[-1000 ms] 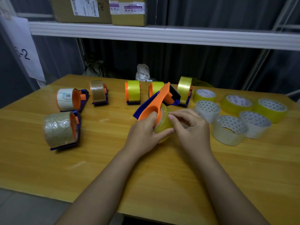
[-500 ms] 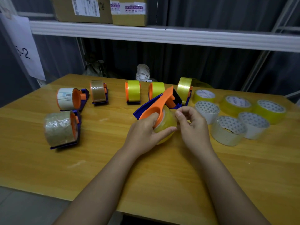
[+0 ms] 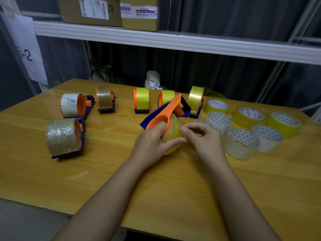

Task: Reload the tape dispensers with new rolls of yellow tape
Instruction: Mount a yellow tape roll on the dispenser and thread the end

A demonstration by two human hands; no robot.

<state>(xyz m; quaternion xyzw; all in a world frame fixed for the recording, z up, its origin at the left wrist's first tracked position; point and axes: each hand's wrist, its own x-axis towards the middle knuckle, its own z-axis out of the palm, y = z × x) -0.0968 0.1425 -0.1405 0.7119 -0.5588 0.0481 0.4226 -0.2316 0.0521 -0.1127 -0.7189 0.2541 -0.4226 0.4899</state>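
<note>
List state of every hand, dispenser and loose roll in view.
left hand: grips held dispenser and its roll
right hand: pinching at the roll's edge
held dispenser: tilted, yellow roll mounted
three far dispensers: upright, yellow tape loaded
three left dispensers: on table, brown or white rolls
loose rolls: flat on table, right side

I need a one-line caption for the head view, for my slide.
Left hand grips an orange dispenser; right hand picks at its yellow tape roll.
</note>
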